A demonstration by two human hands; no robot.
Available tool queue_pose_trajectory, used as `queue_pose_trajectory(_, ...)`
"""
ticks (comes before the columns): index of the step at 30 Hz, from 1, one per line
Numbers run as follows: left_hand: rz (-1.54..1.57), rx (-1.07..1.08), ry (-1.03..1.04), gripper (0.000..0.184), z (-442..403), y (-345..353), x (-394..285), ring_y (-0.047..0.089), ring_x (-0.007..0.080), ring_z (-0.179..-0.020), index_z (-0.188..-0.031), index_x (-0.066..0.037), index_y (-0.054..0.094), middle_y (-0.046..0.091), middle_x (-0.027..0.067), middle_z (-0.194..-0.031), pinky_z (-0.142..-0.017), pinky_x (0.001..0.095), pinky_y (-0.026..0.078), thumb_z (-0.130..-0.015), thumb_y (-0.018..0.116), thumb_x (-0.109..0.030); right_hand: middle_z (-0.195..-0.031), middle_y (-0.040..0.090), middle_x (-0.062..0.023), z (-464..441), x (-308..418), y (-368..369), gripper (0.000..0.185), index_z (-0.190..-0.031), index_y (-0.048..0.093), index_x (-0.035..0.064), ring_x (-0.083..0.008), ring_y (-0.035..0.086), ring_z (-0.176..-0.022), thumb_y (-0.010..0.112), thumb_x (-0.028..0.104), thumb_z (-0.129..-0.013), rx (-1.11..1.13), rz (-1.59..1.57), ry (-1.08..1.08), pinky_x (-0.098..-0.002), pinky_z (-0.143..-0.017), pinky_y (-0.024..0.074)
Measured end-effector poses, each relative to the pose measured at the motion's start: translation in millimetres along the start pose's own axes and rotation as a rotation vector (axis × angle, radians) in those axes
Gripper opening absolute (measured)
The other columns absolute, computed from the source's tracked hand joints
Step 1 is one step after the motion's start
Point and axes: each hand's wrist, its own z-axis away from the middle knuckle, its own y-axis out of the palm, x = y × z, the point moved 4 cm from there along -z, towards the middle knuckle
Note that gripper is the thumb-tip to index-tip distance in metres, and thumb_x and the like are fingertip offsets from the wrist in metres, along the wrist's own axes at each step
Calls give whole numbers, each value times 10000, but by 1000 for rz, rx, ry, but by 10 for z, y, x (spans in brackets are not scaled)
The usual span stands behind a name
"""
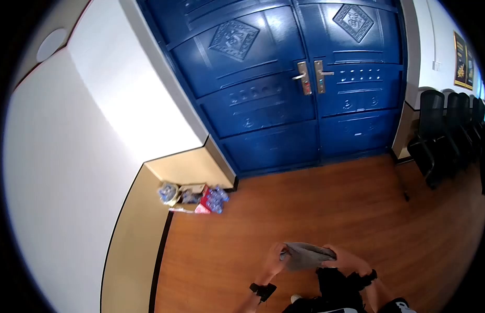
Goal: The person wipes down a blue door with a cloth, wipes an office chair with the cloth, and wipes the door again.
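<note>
A thin grey sheet-like piece (pixel 305 256), either cloth or a bag, is stretched between my two hands above the wooden floor. My left hand (pixel 275 257) closes on its left end. At its right end, the fingers of my right hand (pixel 340 257) are wrapped round the edge. The middle of the piece hangs down a little. A dark band sits on each wrist.
A blue double door (pixel 263 99) with metal handles stands ahead. In the left corner, a cardboard box (pixel 193 198) and several plastic bottles (pixel 215 200) lie on the floor. Black chairs (pixel 433 130) line the right wall.
</note>
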Motion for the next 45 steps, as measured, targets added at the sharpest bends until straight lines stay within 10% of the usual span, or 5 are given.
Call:
queue_pose_trajectory(12,-258,401,170,342,-2969,99,-879,576,358,-901,-1097,-83,532,604,160,-987,-763,396,466,-867,578,-331,-889,583,-153,-1230,-120,-2624,225,-937,583,-11,-304,543,-856,660,65,-740,-628,334,-176,-361,-781,441)
queue_pose_trajectory(23,-571,342,124,181,-5010,-1055,-455,581,299,-855,-946,-55,616,612,124,-957,-704,390,458,-866,559,-206,-865,557,-116,-2945,885,-4184,272,-948,579,6,-259,549,-827,704,142,-749,-305,460,-402,-337,-705,438)
queue_pose_trajectory(27,-687,154,633,124,-5929,-1628,-259,592,290,-756,-860,-41,626,617,109,-853,-663,374,471,-814,596,-152,-879,536,-108,-3532,1822,-4652,232,-969,572,15,-250,573,-835,666,128,-789,-179,557,-566,-330,-694,458)
queue_pose_trajectory(41,-925,-269,646,151,-9105,-3219,-1364,568,289,-524,-879,-96,552,506,126,-526,-532,384,436,-907,478,-225,-852,450,-62,-4736,4829,-6565,100,-771,642,73,-214,475,-839,677,122,-692,-1494,1764,-1051,-337,-805,385)
queue_pose_trajectory(45,-600,-61,453,247,-9844,-3568,-1876,503,85,-437,-900,-78,612,516,14,-512,-420,217,377,-926,483,-287,-1064,558,-144,-5234,5414,-7370,197,-723,655,57,-264,553,-927,631,248,-767,-1569,1693,-461,-339,-874,380)
